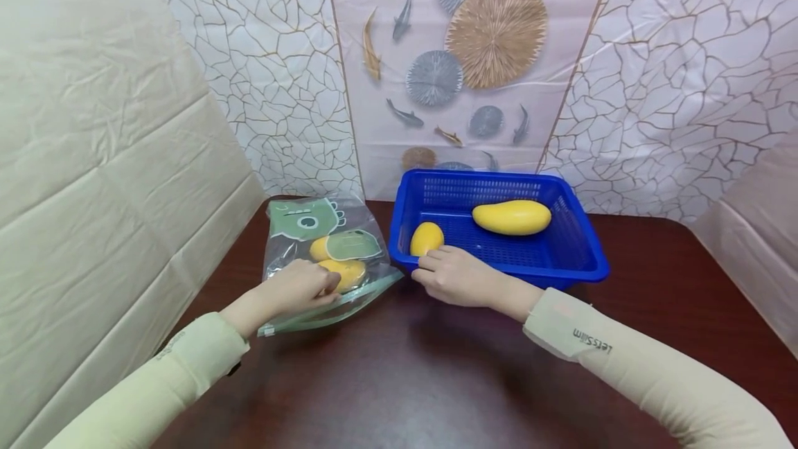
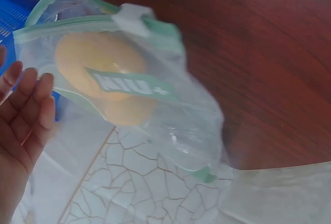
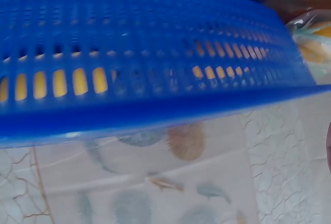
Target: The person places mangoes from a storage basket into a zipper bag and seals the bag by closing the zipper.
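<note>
In the head view, my left hand (image 1: pixel 298 289) lies over the near part of a clear zip bag (image 1: pixel 364 217) holding yellow mangoes (image 1: pixel 344 274). The left wrist view shows that hand (image 2: pixel 23 125) with loosely bent, spread fingers beside the bag (image 2: pixel 181 131), pinching nothing. My right hand (image 1: pixel 458 277) is at the near left rim of a blue basket (image 1: pixel 499 267), its bent fingers against the lower edge of a small mango (image 1: pixel 427 238); whether they grip mango or rim is unclear. Only a sliver of this hand (image 3: pixel 329 149) shows in the right wrist view.
A larger mango (image 1: pixel 512 218) lies in the right part of the basket. Behind the dark red table (image 1: pixel 399 380) hangs a patterned cloth (image 1: pixel 280 61), and pale cloth (image 1: pixel 112 158) stands along the left side.
</note>
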The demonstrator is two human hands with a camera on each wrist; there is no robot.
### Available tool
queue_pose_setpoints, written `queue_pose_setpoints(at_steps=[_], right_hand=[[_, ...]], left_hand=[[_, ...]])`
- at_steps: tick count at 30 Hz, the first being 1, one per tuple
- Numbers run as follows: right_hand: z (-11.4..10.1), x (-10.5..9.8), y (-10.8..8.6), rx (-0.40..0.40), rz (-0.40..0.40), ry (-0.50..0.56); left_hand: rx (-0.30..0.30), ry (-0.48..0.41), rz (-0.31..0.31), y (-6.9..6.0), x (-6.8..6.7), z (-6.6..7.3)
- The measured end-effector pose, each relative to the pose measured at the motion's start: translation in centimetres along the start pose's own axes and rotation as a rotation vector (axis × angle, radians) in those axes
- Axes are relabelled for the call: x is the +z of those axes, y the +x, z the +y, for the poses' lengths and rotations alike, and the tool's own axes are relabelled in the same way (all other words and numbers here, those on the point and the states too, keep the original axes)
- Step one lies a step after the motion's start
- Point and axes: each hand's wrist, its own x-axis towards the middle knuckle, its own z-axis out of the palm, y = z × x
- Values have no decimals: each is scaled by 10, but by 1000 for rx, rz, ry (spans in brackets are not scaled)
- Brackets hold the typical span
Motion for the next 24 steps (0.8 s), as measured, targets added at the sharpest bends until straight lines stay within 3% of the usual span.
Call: queue_pose_setpoints(at_steps=[9, 13, 18, 24], right_hand=[[16, -12, -9, 28, 28, -41], [24, -17, -16, 80, 39, -23], [34, -19, -25, 143, 43, 17], [40, -20, -33, 166, 37, 22]], left_hand=[[37, 6, 38, 29, -1, 11], [46, 21, 63, 38, -3, 15], [28, 30, 109, 48, -4, 16], [-6, 26, 131, 55, -3, 15]])
